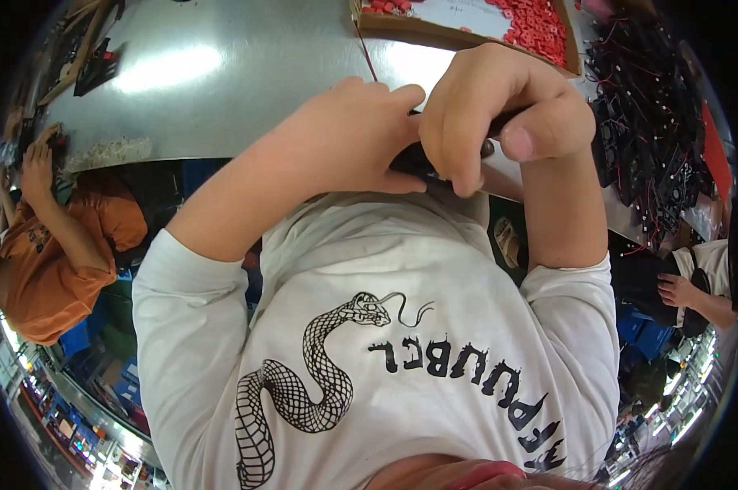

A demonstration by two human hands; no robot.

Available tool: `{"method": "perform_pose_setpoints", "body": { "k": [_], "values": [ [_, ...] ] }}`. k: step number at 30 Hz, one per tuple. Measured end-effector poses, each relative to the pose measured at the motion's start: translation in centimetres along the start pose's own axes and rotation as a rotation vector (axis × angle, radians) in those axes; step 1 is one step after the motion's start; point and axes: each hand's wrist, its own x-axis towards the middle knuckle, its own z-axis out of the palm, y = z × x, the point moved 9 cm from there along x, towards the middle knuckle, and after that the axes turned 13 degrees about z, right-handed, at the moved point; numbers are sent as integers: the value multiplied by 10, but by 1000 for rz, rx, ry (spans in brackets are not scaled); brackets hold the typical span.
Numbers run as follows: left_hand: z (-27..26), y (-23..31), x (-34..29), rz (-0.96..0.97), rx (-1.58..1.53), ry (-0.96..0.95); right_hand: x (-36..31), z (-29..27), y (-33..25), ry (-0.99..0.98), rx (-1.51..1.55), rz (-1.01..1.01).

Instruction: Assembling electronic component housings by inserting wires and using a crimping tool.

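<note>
1. Right hand [508, 114]: fingers curled round dark-tipped rod [488, 149], mostly hidden; likely stiff, light, best gripped mid-shaft.
2. Left hand [365, 135]: fingers bent at black part [420, 160]; can't tell if gripping.
3. Black part sits between both hands, partly hidden; probably light, rigid; hold by edges.
4. Beyond: metal table [263, 90], cardboard tray [434, 37], red pieces [539, 33]; right, wired black parts [646, 139].

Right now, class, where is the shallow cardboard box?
The box sits at the head view's top edge, right of centre, beyond the right hand and left of the black parts.
</note>
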Motion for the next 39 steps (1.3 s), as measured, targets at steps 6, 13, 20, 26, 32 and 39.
{"method": "perform_pose_setpoints", "body": {
  "k": [6,13,20,26,32,39],
  "values": [
    [-10,4,-24,-98,241,161,-95,-14,-8,985,-47,-452],
    [-9,-4,-37,-100,299,246,-105,-16,23,1093,272,-713],
    [-9,-7,-40,-117,296,232,-98,-19,31,1020,233,-709],
    [-9,-4,-39,-104,330,253,-90,-13,23,1069,157,-672],
    [-12,-13,-44,-85,281,241,-79,-9,29,957,41,-718],
    [-12,-18,-45,-70,236,236,-58,30,26,904,-354,-585]
  ]
}}
